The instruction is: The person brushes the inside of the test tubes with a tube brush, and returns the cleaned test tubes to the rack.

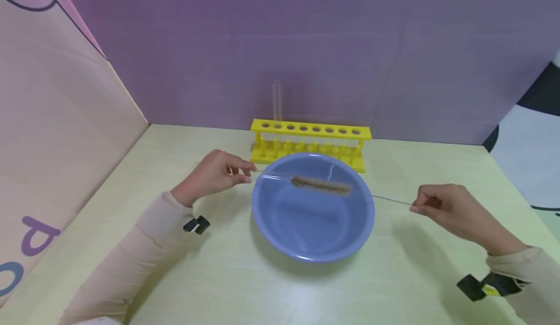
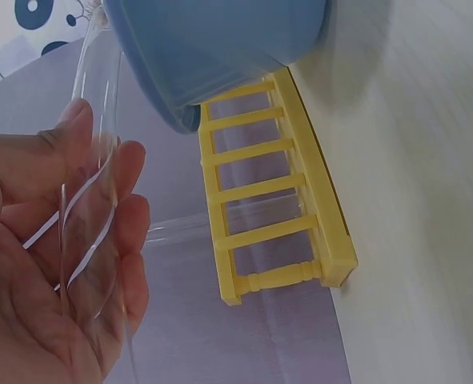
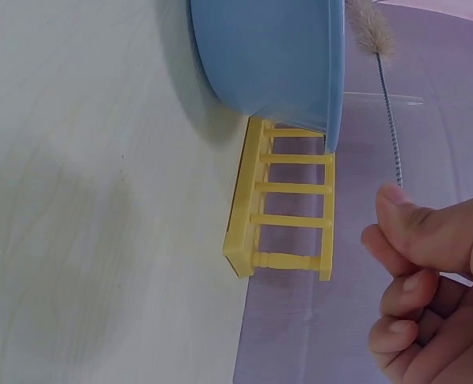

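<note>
Over a blue basin [image 1: 312,227], my left hand [image 1: 218,171] holds a clear glass test tube [image 2: 100,76] between thumb and fingers, lying nearly level. My right hand [image 1: 450,210] pinches the twisted wire handle [image 3: 390,120] of a test tube brush, thumb against index finger, its other fingers curled. The brush's tan bristles [image 1: 321,185] line up with the tube above the basin, their left end at the tube's mouth. In the right wrist view the bristle end [image 3: 370,28] shows beyond the basin's rim.
Behind the basin stands a yellow test tube rack [image 1: 306,128], with another clear test tube [image 1: 277,102] upright near its left end. The basin overlaps the rack's lower front. A purple panel [image 1: 315,57] rises along the back of the pale table [image 1: 210,281].
</note>
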A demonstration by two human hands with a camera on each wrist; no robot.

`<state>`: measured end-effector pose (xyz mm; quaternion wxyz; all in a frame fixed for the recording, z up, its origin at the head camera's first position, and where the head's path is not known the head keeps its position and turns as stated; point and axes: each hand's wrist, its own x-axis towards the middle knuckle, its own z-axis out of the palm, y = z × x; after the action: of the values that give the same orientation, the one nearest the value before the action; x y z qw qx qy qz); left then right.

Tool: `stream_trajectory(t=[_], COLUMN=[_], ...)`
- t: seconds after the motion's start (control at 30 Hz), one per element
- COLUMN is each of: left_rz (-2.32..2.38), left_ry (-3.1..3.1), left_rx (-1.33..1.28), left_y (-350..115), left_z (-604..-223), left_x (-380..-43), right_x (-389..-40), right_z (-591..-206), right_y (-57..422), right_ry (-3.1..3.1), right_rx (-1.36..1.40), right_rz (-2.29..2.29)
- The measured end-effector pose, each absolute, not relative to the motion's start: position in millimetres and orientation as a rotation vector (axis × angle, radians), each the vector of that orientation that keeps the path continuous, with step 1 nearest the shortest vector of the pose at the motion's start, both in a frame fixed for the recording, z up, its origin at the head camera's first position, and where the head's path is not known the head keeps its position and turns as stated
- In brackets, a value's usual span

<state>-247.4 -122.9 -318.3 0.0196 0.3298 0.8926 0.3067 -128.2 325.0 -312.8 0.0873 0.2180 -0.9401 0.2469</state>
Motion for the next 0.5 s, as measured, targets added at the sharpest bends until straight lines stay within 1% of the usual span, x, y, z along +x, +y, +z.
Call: stream_trajectory(t=[0.13, 0.5], left_rz=[0.950, 1.033], left_ry=[2.767, 2.695], left_rx=[1.008, 1.026], left_y=[-122.2, -121.2], left_z=[-317.0, -314.9], left_x=[-246.6, -245.6], right_x=[-128.2, -126.0], right_z=[-310.9, -311.8], right_y=[322.1, 311.9], right_ry=[-2.750, -2.558], right_rx=[0.648, 0.763], right_rz=[0.631, 0.400])
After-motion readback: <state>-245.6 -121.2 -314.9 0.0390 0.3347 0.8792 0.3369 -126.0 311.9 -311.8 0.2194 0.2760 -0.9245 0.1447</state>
